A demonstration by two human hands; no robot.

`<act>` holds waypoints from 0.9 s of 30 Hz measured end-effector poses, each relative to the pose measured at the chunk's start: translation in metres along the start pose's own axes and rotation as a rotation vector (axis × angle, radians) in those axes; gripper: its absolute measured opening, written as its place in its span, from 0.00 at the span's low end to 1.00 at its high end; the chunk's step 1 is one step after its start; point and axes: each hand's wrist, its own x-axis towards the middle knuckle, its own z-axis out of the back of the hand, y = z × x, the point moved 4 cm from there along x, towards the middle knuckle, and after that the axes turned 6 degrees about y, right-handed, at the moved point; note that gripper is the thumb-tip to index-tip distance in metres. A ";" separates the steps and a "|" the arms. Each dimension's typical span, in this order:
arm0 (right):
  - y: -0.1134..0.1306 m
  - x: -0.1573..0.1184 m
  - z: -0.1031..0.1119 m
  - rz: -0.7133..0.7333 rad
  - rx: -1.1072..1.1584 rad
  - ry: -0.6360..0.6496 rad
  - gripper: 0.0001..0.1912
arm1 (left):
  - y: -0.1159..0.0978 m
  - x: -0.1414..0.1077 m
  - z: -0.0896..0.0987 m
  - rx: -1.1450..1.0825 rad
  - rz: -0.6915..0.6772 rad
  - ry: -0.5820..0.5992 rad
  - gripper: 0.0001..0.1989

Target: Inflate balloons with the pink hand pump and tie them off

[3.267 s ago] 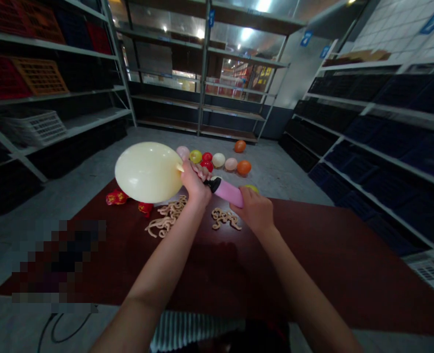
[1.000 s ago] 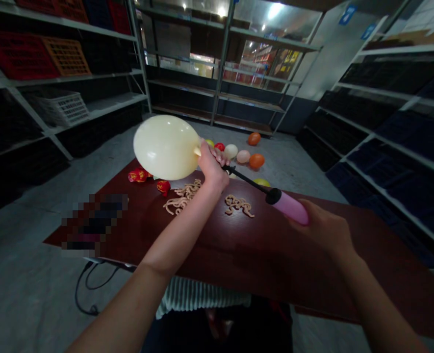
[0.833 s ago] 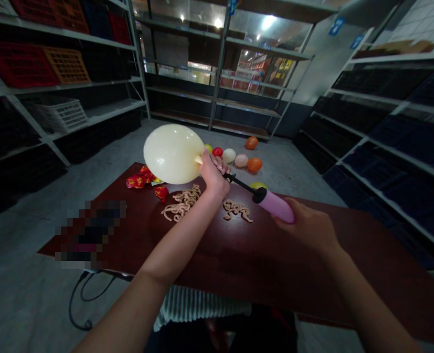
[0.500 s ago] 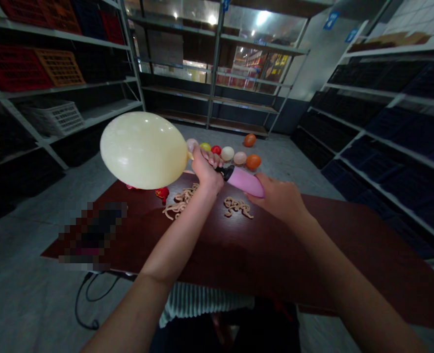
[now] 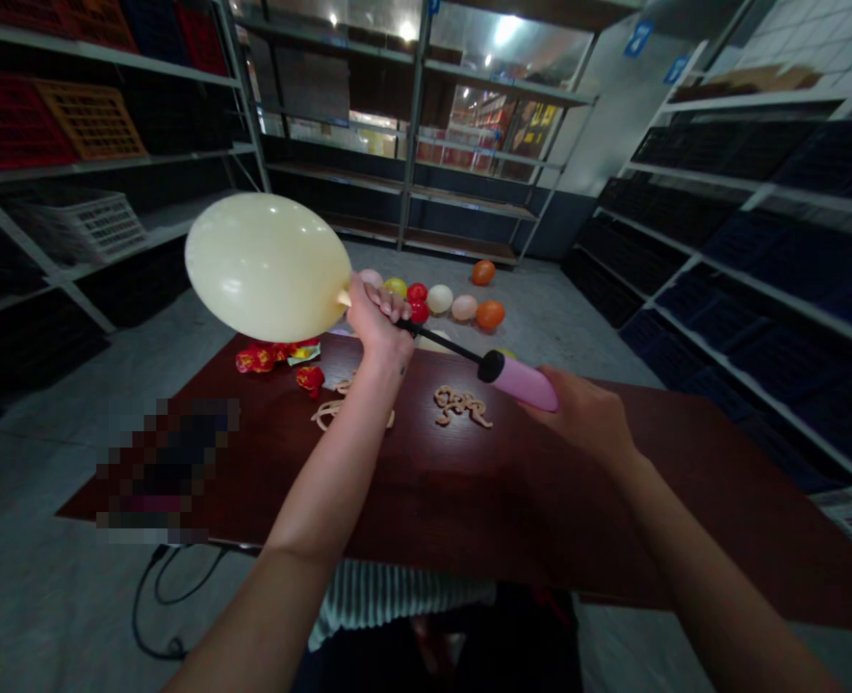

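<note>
A large pale-yellow inflated balloon (image 5: pixel 267 267) stretches left from my left hand (image 5: pixel 378 313). That hand is closed around the balloon's neck and the near end of a hand balloon pump (image 5: pixel 525 383); its grip hides where the two join. The pump's black rod slants down to a pink handle, around which my right hand (image 5: pixel 585 416) is wrapped. Below them, a small heap of beige uninflated balloons (image 5: pixel 461 406) lies on the dark table (image 5: pixel 469 500). More beige ones (image 5: pixel 328 414) are partly covered by my left forearm.
Red crumpled items (image 5: pixel 258 358) lie at the table's far left, with another red piece (image 5: pixel 310 379) nearer. A pixelated patch covers something at the left edge. Several inflated balloons, including an orange one (image 5: pixel 490 315), rest on the floor beyond. Shelves with crates (image 5: pixel 90 117) stand around.
My right hand has drawn the pink handle away to the right and down, exposing a long stretch of black rod. The balloon and left hand appear slightly farther left, as the view shifts.
</note>
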 end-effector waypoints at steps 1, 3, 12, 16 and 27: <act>-0.008 -0.006 -0.002 -0.004 -0.002 -0.045 0.24 | 0.000 -0.001 0.000 0.000 0.004 0.003 0.29; -0.021 -0.016 -0.006 0.009 -0.007 -0.135 0.25 | 0.003 -0.004 -0.003 -0.009 0.009 0.028 0.28; -0.020 -0.014 -0.014 -0.104 0.076 -0.162 0.24 | 0.017 -0.031 -0.019 0.005 -0.012 0.087 0.28; 0.011 0.009 -0.003 -0.083 0.078 -0.161 0.22 | 0.026 -0.038 -0.021 -0.006 -0.013 0.101 0.30; 0.070 0.050 0.015 -0.024 -0.035 -0.050 0.19 | 0.022 -0.022 -0.009 -0.010 -0.031 0.065 0.28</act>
